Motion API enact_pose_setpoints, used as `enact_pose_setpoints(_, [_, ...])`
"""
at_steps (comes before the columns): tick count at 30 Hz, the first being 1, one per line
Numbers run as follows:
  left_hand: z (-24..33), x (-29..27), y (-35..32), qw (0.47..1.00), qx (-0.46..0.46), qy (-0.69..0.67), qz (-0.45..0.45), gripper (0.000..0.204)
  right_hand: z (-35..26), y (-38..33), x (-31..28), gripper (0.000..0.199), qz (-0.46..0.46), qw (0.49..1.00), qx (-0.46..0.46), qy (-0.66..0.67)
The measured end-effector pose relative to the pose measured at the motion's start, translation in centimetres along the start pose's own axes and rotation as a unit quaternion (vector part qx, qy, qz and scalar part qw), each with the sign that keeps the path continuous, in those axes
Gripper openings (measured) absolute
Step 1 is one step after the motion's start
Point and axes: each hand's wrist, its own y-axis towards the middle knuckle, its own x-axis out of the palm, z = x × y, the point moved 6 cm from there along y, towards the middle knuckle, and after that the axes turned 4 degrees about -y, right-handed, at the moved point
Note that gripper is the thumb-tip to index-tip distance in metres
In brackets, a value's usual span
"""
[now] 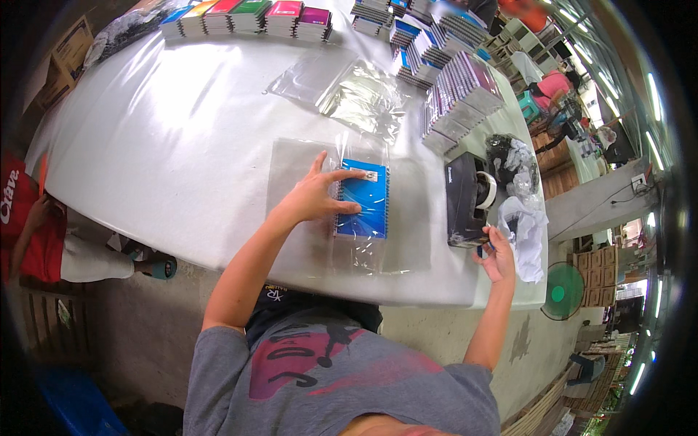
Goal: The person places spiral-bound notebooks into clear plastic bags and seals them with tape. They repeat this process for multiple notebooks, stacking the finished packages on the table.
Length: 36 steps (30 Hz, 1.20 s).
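Grey shirt fills lower view | my left hand spread flat, fingers wide, pressing blue spiral notebook inside clear plastic sleeve at near table edge | my right hand pinching tape end at black tape dispenser just right of notebook | stacked notebooks beyond.

1. A clear plastic sleeve lies mid-desk, wrapped around a blue spiral notebook.
2. A small white rectangular label sits near the notebook's top edge.
3. Loose clear sleeves lie farther back.
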Motion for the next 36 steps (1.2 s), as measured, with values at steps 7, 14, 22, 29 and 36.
enact_pose_setpoints(7, [-0.9,0.1,0.1,1.000,-0.004,-0.026,0.009,0.066,1.6,-1.5,-0.7,0.011,-0.035,0.985,-0.095,0.137])
enact_pose_setpoints(14, [-0.3,0.1,0.1,1.000,0.015,-0.006,0.014,0.065,2.2,-2.3,-1.9,0.011,0.222,0.878,-0.268,-0.329])
enact_pose_setpoints(22, [-1.4,0.3,0.2,1.000,0.003,-0.004,0.016,0.064,-5.0,-5.7,10.0,0.021,0.103,0.921,-0.238,-0.291])
enact_pose_setpoints(29, [-1.8,0.4,0.6,1.000,0.001,0.010,0.023,0.071,-5.6,-1.6,25.9,0.085,-0.289,0.873,-0.203,-0.336])
enact_pose_setpoints(36, [-1.9,0.7,0.8,1.000,0.015,0.012,0.019,0.074,-4.9,1.0,30.2,0.096,-0.270,0.819,-0.234,-0.450])
